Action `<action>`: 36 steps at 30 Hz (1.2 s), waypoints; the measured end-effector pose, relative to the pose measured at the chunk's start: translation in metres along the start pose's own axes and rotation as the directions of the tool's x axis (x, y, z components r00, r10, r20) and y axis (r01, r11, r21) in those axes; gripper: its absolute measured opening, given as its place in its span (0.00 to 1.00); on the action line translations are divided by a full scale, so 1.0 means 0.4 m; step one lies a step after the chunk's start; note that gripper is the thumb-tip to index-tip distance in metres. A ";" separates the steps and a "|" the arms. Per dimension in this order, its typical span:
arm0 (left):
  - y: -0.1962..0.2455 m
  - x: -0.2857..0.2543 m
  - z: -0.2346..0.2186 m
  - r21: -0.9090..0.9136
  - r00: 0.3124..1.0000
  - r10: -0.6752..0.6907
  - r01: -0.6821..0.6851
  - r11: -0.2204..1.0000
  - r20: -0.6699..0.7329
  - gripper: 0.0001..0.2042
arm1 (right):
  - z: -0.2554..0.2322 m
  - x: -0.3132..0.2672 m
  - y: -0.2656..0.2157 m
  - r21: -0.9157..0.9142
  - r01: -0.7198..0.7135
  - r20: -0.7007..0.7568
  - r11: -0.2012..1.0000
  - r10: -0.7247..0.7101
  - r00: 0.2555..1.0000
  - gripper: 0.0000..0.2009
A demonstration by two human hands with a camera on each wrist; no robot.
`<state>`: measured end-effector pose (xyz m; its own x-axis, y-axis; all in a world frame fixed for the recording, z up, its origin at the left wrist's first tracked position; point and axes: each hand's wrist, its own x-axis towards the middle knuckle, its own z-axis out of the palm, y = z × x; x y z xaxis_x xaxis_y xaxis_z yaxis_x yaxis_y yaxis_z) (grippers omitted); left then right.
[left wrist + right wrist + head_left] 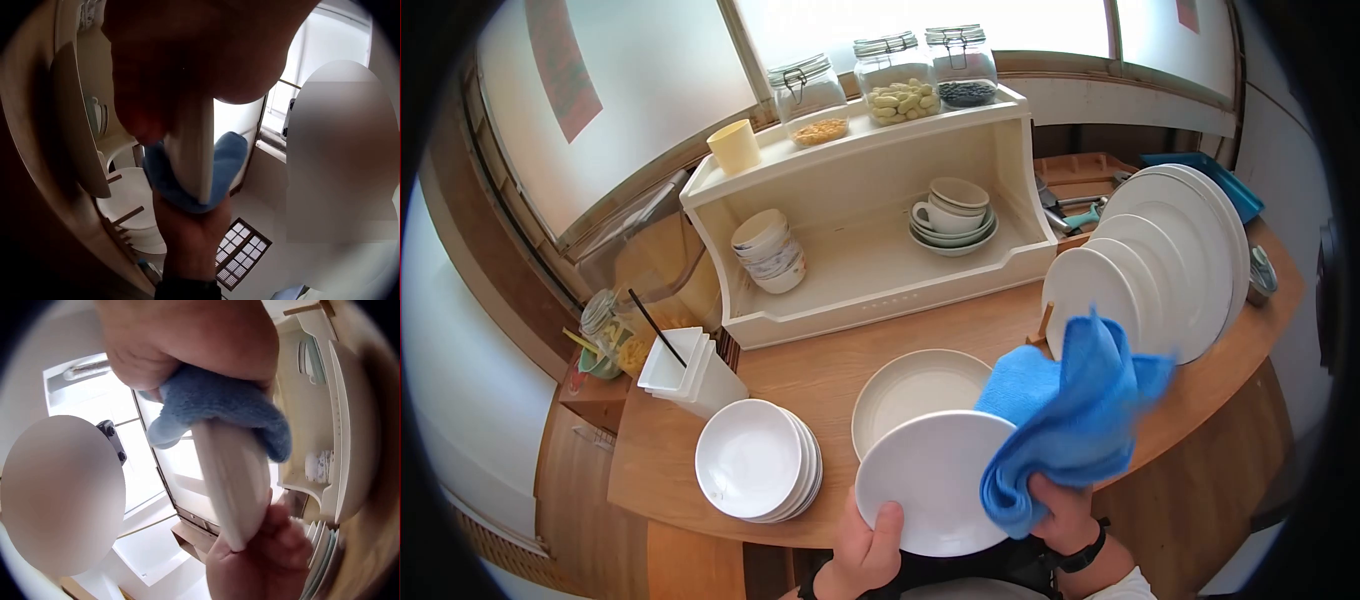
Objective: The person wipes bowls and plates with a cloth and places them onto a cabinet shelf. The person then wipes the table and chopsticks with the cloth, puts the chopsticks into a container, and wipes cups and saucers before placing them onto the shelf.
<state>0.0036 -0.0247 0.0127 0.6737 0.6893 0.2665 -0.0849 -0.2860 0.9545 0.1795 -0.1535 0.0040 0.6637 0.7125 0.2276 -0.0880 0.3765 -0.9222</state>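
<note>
In the head view a white plate (940, 480) is held tilted above the front edge of the table. My left hand (868, 548) grips its left rim, thumb on the upper face. On the right side my right hand (1064, 512) pinches the rim through a blue cloth (1065, 400), whose loose end stands up in folds. Both wrist views show the plate edge-on between the hands, the cloth (219, 400) wrapped over its rim. Behind the held plate a larger cream plate (910, 385) lies on the table.
Stacked white bowls (750, 460) stand at the left, near white containers (700, 370) with a black stick. Several plates (1170, 240) stand upright in a wooden rack at the right. A cream shelf (880, 310) at the back holds bowls, a cup and glass jars (897, 90).
</note>
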 end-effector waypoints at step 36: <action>0.144 0.019 -0.477 0.170 0.861 -0.342 0.427 0.888 -0.378 0.19 | -0.147 -0.133 0.137 -0.375 -0.072 0.208 0.924 0.159 0.965 0.20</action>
<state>-0.1362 0.0912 0.0951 0.3316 0.9423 -0.0464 0.3375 -0.0726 0.9385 0.1829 -0.2056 -0.0772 0.4722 0.8706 0.1380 0.1496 0.0751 -0.9859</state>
